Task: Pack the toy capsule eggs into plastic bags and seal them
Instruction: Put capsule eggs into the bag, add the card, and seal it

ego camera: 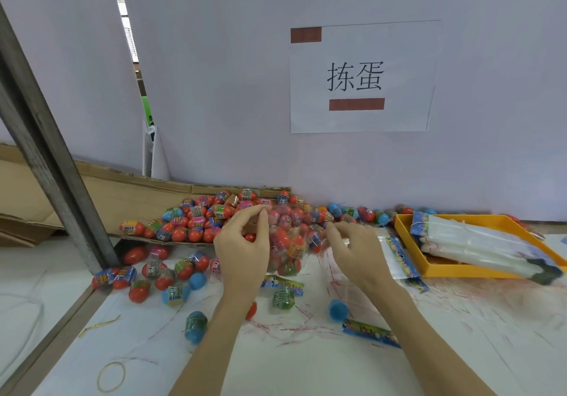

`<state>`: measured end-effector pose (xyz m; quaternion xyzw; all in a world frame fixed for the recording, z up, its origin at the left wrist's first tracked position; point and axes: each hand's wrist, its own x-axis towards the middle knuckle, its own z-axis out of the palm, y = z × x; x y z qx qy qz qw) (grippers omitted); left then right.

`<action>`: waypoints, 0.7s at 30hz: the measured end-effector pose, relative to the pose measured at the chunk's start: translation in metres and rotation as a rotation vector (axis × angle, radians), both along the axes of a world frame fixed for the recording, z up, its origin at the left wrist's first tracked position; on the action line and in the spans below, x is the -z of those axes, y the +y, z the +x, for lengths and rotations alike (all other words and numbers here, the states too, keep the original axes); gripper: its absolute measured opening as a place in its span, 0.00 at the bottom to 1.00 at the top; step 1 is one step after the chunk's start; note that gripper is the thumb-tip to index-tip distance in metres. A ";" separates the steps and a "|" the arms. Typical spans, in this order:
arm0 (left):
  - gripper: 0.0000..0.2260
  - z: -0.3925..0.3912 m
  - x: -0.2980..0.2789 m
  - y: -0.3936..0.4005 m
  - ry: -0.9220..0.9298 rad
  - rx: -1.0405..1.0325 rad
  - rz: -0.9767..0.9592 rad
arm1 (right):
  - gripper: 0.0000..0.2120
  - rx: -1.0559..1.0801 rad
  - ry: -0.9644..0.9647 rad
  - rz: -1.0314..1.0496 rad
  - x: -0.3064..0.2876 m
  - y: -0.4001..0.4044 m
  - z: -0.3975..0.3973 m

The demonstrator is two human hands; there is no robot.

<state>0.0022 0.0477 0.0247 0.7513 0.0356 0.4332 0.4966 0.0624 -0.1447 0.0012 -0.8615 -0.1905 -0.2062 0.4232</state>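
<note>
Head view, looking down over a white table [306,365] marked with red scribbles. Both hands up at the middle of the table, working the top of a clear plastic bag [290,242] already stuffed with toy capsule eggs; the bag stands on the table between the hands. Left hand [242,242]: thumb and fingers curled, pinching the bag's upper left edge. Right hand [356,251]: fingers bent, tips pinching the bag's upper right edge. Behind the bag, a heap of loose eggs [196,217], mostly red with printed wrappers, lies on a flattened piece of cardboard [129,187] against the wall. More loose eggs scattered on the table to the left of the left forearm, plus a blue egg [338,310] between the forearms. An orange tray [460,269] at the right edge holds a stack of empty bags [478,242]. A single flat bag [395,257] lies just left of the tray. A yellow rubber band [111,376] near the front left. Paper sign [362,76] with two printed characters taped on the wall.
</note>
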 end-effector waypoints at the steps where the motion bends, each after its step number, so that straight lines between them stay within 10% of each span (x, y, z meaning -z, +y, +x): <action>1: 0.07 0.000 0.000 0.001 0.008 -0.013 -0.014 | 0.25 -0.020 0.009 -0.010 0.000 0.000 0.002; 15: 0.07 0.007 0.007 0.005 0.073 0.065 -0.039 | 0.04 -0.217 0.151 0.315 -0.002 0.015 -0.004; 21: 0.07 0.013 0.010 0.008 0.276 0.419 -0.387 | 0.06 -0.197 0.237 0.479 -0.001 0.008 -0.001</action>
